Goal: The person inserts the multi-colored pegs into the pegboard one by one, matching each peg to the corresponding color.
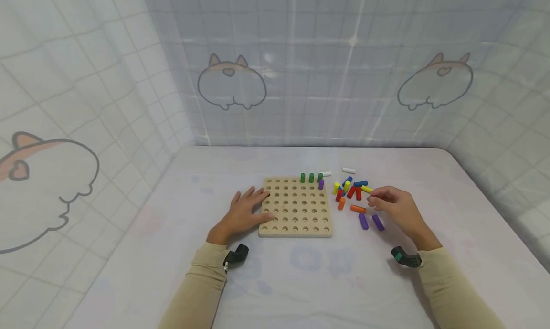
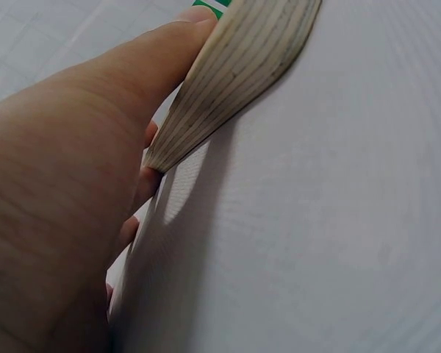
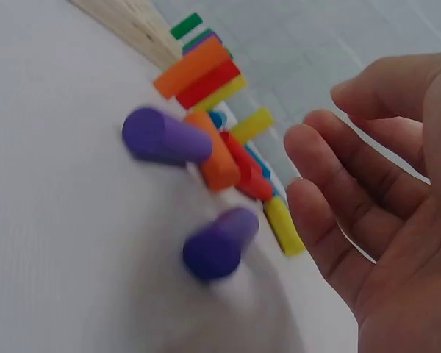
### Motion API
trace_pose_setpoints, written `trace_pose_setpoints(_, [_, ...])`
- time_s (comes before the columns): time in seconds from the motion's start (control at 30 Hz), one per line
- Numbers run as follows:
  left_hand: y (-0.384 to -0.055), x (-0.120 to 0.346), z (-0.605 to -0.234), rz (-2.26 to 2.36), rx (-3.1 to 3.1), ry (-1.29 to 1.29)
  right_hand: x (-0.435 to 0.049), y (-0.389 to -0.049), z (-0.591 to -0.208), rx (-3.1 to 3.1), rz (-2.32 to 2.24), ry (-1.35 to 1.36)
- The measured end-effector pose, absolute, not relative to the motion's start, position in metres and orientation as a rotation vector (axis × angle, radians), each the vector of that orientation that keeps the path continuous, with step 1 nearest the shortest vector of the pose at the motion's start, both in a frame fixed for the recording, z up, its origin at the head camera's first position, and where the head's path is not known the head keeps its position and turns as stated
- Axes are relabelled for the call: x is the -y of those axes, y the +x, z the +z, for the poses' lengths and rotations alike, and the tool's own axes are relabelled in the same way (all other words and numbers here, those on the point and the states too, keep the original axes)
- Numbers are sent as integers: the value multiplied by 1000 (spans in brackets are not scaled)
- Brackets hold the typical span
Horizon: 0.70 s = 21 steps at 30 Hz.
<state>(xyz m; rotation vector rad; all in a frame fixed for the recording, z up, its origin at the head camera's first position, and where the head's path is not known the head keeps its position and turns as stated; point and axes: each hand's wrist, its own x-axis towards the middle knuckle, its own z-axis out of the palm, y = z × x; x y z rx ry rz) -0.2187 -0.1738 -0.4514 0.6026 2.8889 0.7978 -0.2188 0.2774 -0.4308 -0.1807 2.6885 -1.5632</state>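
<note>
With 12 o'clock pointing away from the person, the wooden board [image 1: 295,207] lies flat in the middle of the table [image 1: 275,271], its square sides facing about 12, 3, 6 and 9. Three green pegs [image 1: 311,177] stand upright in holes along its 12 o'clock row, toward the 1 o'clock corner, and one purple peg [image 1: 321,185] stands just in front of the last green.

The other pegs are scattered off the board's 2 and 3 o'clock side. A yellow peg [image 1: 366,189] lies with its long axis running from 10 to 4. Two loose purple pegs [image 1: 378,222] point from 11 to 5; an orange peg [image 1: 358,208] lies nearly along 9 to 3, as do two white pegs [image 1: 349,170] farther back. Red pegs [image 1: 358,193] and blue pegs [image 1: 360,183] cluster between them.

The left hand [image 1: 245,212] is spread at the board's 9 o'clock edge, thumb touching it. The right hand [image 1: 397,209] hangs near the 4 o'clock end of that yellow peg; its grip is partly open, fingers loosely bent, with nothing pinched between thumb and fingertips.

A pale cloth covers the table. Behind hangs a shiny curtain [image 1: 331,80] with a grid pattern and cartoon animal drawings [image 1: 232,85] at 11 and 1 o'clock.
</note>
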Motion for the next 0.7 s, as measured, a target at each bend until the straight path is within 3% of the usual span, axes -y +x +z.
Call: trace_pose_setpoints(0.7, [-215, 172, -448, 791, -2888, 592, -303, -204, -440, -2719, -1326, -183])
